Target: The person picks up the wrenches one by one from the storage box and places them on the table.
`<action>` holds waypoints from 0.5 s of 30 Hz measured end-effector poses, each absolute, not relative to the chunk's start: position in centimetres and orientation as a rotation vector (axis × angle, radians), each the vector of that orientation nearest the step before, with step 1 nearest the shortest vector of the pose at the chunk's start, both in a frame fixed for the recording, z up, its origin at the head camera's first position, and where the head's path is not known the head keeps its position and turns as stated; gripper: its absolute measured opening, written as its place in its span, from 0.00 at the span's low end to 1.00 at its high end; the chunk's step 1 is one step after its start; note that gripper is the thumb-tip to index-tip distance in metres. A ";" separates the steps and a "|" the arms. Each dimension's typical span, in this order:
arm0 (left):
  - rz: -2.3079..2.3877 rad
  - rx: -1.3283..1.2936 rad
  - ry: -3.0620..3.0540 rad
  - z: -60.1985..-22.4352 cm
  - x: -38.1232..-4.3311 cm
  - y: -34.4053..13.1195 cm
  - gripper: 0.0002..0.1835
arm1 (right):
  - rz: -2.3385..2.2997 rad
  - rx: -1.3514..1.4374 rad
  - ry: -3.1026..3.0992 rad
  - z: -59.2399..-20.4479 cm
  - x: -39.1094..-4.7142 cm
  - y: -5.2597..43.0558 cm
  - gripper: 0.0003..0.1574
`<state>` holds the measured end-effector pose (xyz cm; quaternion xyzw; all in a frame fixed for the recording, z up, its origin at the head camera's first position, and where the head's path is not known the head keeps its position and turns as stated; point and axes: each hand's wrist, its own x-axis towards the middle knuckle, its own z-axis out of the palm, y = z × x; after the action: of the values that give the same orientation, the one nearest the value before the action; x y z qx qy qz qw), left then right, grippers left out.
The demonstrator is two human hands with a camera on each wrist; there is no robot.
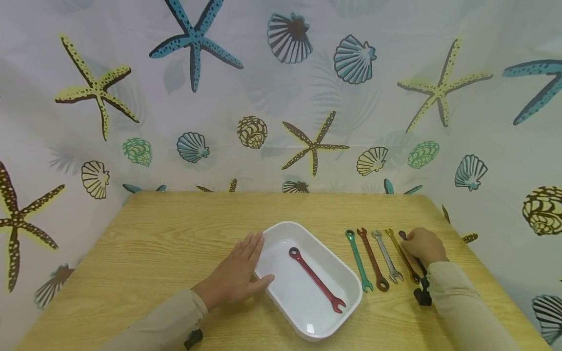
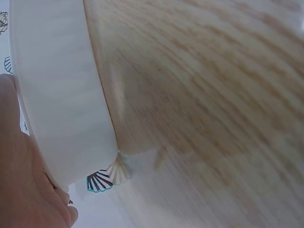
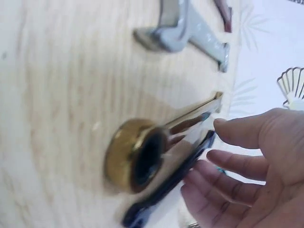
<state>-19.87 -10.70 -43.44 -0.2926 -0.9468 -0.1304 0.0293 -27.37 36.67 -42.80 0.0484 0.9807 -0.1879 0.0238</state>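
Observation:
A white rectangular tray stands mid-table with a red combination wrench lying in it. My left hand rests along the tray's left rim, its fingers straight and the thumb spread over the edge. At the right end of a row of wrenches, my right hand is over a dark wrench. In the right wrist view its fingers are loosely bent beside that wrench, with a gap below the thumb; whether they touch it is hard to tell. A gold wrench lies just left of this hand.
Left of the gold wrench lie a silver wrench, a brown-red wrench and a green wrench, spaced apart. The wooden table meets a curtain printed with shells and starfish at its back and sides.

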 end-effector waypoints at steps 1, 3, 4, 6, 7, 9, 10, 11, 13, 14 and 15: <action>-0.402 -0.900 -2.923 -43.4 -19.9 -10.7 0.48 | -0.563 0.136 3.029 -42.5 -27.3 36.4 0.19; -0.402 -0.896 -2.924 -43.4 -19.8 -10.7 0.48 | -0.525 0.101 3.028 -41.8 -27.2 35.7 0.19; -0.403 -0.895 -2.923 -43.4 -19.8 -10.7 0.48 | -0.506 0.075 3.032 -41.4 -27.1 35.3 0.18; -0.403 -0.891 -2.923 -43.4 -19.8 -10.6 0.48 | -0.478 0.019 3.042 -40.6 -27.0 34.4 0.20; -0.403 -0.891 -2.923 -43.4 -19.8 -10.6 0.48 | -0.477 -0.009 3.044 -40.1 -27.0 33.9 0.24; -0.404 -0.892 -2.921 -43.5 -19.8 -10.7 0.48 | -0.513 -0.062 3.036 -39.2 -27.0 32.7 0.29; -0.406 -0.892 -2.920 -43.5 -19.8 -10.7 0.49 | -0.534 -0.090 3.036 -38.8 -27.0 32.2 0.30; -0.408 -0.893 -2.919 -43.5 -19.8 -10.7 0.49 | -0.569 -0.115 3.036 -38.4 -27.0 31.6 0.30; -0.406 -0.896 -2.918 -43.5 -19.9 -10.7 0.49 | -0.640 -0.162 3.031 -37.6 -27.0 30.3 0.30; -0.403 -0.897 -2.916 -43.5 -19.9 -10.7 0.49 | -0.673 -0.189 3.032 -37.3 -27.1 29.7 0.30; -0.399 -0.896 -2.918 -43.5 -19.9 -10.7 0.49 | -0.696 -0.216 3.034 -36.9 -27.1 29.0 0.30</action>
<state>-19.89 -10.68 -43.49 -0.2909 -0.9474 -0.1296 0.0315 -27.05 29.04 -36.90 -0.0692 0.9723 -0.2232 0.0104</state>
